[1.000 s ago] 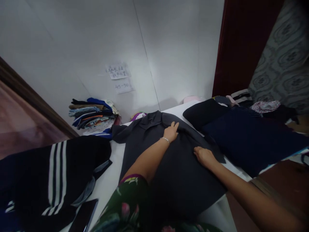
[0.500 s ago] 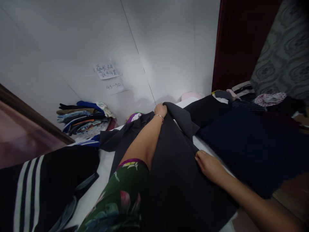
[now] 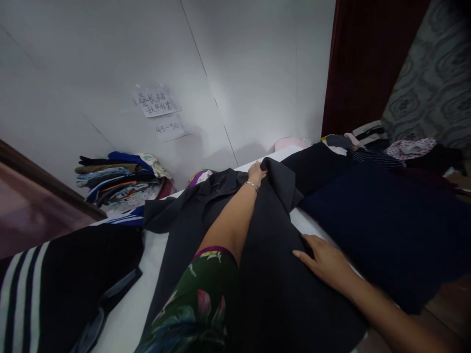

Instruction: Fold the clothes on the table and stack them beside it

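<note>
A dark grey long-sleeved garment (image 3: 272, 255) lies spread over the white table, one sleeve folded inward on its right side. At its far upper part, my left hand (image 3: 256, 174) is closed on the cloth beside the folded sleeve; the fingertips are partly hidden by the fabric. My right hand (image 3: 326, 260) rests on the garment's right edge, thumb and fingers apart and not pinching the cloth. My left forearm crosses over the garment and covers part of its middle.
A stack of folded clothes (image 3: 121, 179) stands at the back left by the wall. Black clothing with white stripes (image 3: 84, 264) lies left, dark navy cloth (image 3: 382, 225) right. More clothes (image 3: 412, 148) are heaped at the far right. Handwritten paper notes (image 3: 156, 103) hang on the wall.
My left hand has shifted slightly right along the garment's top. My right hand has let go of the edge and its fingers have spread.
</note>
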A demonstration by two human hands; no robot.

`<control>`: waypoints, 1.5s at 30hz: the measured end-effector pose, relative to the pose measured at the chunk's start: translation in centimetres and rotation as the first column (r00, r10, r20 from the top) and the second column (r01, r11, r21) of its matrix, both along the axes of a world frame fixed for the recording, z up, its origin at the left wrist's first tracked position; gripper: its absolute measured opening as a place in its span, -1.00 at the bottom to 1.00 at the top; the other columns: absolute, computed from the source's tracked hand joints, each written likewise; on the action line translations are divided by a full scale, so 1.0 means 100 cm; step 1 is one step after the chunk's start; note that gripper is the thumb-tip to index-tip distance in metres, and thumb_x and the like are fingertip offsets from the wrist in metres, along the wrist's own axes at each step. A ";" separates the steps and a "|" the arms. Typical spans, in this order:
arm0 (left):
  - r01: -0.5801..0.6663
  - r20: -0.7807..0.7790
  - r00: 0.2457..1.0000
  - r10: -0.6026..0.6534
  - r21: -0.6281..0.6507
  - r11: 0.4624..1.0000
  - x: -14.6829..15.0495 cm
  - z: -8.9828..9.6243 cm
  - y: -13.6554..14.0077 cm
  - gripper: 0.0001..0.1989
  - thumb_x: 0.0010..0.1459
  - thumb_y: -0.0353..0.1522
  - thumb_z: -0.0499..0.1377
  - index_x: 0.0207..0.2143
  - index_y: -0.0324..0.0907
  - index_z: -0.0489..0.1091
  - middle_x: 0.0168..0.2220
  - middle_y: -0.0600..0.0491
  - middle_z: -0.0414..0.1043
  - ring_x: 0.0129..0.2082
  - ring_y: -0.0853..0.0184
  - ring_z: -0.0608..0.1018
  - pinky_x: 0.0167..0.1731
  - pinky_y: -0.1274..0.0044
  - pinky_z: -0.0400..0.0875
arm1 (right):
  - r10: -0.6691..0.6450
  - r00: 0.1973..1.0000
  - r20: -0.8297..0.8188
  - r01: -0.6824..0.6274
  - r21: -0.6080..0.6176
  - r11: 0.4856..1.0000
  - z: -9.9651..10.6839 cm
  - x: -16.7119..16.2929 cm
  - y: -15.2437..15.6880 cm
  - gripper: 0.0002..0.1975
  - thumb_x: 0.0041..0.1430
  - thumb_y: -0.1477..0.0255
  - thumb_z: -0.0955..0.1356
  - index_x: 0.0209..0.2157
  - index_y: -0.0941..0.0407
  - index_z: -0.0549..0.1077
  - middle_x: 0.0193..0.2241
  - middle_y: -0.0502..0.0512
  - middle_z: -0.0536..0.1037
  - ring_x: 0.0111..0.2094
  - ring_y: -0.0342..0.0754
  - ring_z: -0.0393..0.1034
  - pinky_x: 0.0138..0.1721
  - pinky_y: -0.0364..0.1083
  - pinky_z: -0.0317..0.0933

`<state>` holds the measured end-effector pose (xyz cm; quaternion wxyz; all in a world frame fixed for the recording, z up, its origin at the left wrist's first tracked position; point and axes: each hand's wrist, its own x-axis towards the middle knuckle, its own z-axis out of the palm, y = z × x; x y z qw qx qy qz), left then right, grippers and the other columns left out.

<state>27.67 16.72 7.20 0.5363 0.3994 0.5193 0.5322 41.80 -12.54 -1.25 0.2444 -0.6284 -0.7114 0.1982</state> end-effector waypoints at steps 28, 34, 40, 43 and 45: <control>-0.098 0.281 0.957 0.069 0.092 0.991 0.007 0.024 0.003 -0.71 0.12 -0.19 0.26 -0.22 -0.21 0.41 -0.32 0.03 0.45 -0.31 0.40 0.51 -0.23 0.55 0.43 | -0.204 0.593 -0.779 -0.325 -0.464 0.824 0.024 0.034 -0.059 -0.49 0.13 0.14 0.33 0.10 -0.01 0.33 -0.23 0.13 0.56 -0.23 0.06 0.51 -0.13 0.05 0.38; 0.000 0.310 0.951 -0.012 0.038 0.999 0.013 0.008 -0.003 -0.83 0.19 -0.32 0.20 -0.20 -0.21 0.40 -0.28 0.02 0.48 -0.33 0.44 0.53 -0.19 0.56 0.42 | -0.094 0.978 -0.185 0.052 -0.220 0.974 0.005 0.050 -0.054 -0.50 0.15 0.17 0.28 0.12 -0.02 0.32 -0.11 0.20 0.52 -0.13 0.14 0.45 -0.09 0.10 0.33; -0.038 0.319 0.947 0.026 0.033 0.999 0.002 0.018 -0.005 -0.80 0.16 -0.31 0.23 -0.18 -0.18 0.40 -0.26 0.03 0.48 -0.31 0.43 0.53 -0.19 0.57 0.43 | 0.007 0.981 0.195 -0.016 0.045 0.999 0.019 0.006 -0.034 -0.65 0.21 0.13 0.26 -0.17 0.09 0.44 -0.21 0.22 0.50 -0.18 0.11 0.42 -0.20 0.02 0.30; -0.036 0.321 0.947 0.020 0.045 0.998 -0.004 0.026 -0.008 -0.76 0.12 -0.27 0.26 -0.18 -0.17 0.41 -0.28 0.04 0.47 -0.30 0.41 0.53 -0.18 0.54 0.43 | -0.006 0.937 0.350 0.009 -0.007 1.000 0.009 -0.007 -0.021 -0.81 0.24 0.33 0.26 -0.31 0.14 0.42 -0.32 0.21 0.51 -0.26 0.09 0.44 -0.31 -0.03 0.24; -0.013 0.313 0.950 -0.006 0.060 0.998 -0.006 0.029 -0.009 -0.76 0.13 -0.25 0.25 -0.19 -0.18 0.41 -0.28 0.03 0.46 -0.30 0.40 0.53 -0.17 0.53 0.43 | 0.026 0.925 0.380 -0.010 -0.045 0.999 0.001 -0.006 -0.017 -0.81 0.27 0.47 0.19 -0.37 0.13 0.39 -0.38 0.16 0.52 -0.31 0.03 0.45 -0.34 -0.07 0.18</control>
